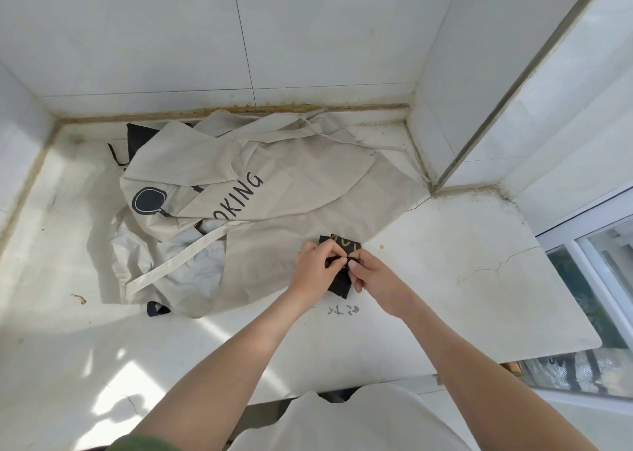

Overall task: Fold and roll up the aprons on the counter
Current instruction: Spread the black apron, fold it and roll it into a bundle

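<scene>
My left hand (317, 268) and right hand (374, 279) are close together, both pinching the small black folded cloth apron with yellow print (339, 284) (a tight little bundle). It sits on the white stone counter (445, 272), touching the edge of the crumpled beige cotton apron (274, 176).
</scene>
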Motion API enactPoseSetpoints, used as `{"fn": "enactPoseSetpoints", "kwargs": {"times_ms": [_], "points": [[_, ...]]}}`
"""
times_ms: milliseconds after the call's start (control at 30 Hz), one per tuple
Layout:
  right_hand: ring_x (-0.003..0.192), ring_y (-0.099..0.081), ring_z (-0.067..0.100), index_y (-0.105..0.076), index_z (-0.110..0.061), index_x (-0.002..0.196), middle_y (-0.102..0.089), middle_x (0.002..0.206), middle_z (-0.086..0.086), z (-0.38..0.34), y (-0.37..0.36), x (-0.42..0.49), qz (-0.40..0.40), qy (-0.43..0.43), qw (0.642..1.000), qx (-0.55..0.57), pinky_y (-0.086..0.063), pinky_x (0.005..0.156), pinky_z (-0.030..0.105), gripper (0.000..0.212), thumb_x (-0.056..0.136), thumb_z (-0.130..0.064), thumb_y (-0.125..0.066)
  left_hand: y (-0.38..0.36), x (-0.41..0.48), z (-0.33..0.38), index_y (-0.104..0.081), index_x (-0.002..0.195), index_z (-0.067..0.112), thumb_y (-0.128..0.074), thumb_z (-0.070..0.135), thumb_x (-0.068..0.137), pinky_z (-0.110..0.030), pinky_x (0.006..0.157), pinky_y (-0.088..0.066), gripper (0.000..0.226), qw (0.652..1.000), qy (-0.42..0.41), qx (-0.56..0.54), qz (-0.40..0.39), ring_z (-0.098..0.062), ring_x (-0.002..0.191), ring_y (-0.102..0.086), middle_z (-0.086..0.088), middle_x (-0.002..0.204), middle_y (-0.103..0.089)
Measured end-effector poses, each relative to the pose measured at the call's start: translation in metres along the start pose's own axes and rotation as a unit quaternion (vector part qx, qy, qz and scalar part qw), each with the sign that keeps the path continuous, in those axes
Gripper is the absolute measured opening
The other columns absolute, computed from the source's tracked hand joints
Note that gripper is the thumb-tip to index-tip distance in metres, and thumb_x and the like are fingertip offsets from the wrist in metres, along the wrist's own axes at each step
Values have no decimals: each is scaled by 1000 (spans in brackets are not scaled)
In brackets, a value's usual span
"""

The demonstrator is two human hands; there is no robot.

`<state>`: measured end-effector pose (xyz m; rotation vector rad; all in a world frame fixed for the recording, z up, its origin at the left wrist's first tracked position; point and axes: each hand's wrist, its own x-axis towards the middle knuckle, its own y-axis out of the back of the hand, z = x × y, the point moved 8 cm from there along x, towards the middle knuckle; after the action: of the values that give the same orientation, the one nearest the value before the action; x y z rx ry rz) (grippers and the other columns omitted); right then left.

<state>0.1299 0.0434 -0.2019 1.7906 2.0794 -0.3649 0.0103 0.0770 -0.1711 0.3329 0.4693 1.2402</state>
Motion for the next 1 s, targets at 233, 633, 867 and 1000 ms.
{"fn": "enactPoseSetpoints", "kwargs": {"times_ms": [233, 633, 867, 1000], "points": [[56, -42, 11, -50, -9, 95, -56, 67, 3, -9, 4, -5, -4, 12, 1000, -11, -36, 59, 17, 3, 97, -6, -50, 1, 4, 15, -65, 94, 18, -59, 18, 91, -27, 90, -31, 7, 995, -72, 67, -8, -10, 91, -32, 12, 82, -47], [81, -47, 15, -54, -7, 94, -55, 87, 5, -6, 7, -14, 94, 38, 986, -130, -38, 68, 14, 3, 92, -5, -53, -18, -14, 27, -60, 96, 3, -46, 15, 97, -39, 60, -47, 19, 946, -224, 226, -69, -31, 77, -59, -10, 80, -65], [68, -40, 13, -48, -6, 88, -49, 78, 5, -5, 7, -13, 151, 30, 981, -116, -34, 58, 14, 6, 88, 1, -49, -22, -2, 18, -56, 110, 4, -45, 16, 100, -37, 74, -44, 19, 951, -149, 257, -85, -28, 90, -57, -10, 107, -59], [70, -46, 12, -52, -16, 85, -55, 78, -1, -6, 1, -8, 149, 28, 980, -131, -38, 63, 18, 24, 85, 5, -41, -30, -6, 14, -56, 84, 6, -40, 5, 89, -33, 53, -48, 17, 923, -216, 307, -87, -24, 63, -58, -6, 79, -55]]}}
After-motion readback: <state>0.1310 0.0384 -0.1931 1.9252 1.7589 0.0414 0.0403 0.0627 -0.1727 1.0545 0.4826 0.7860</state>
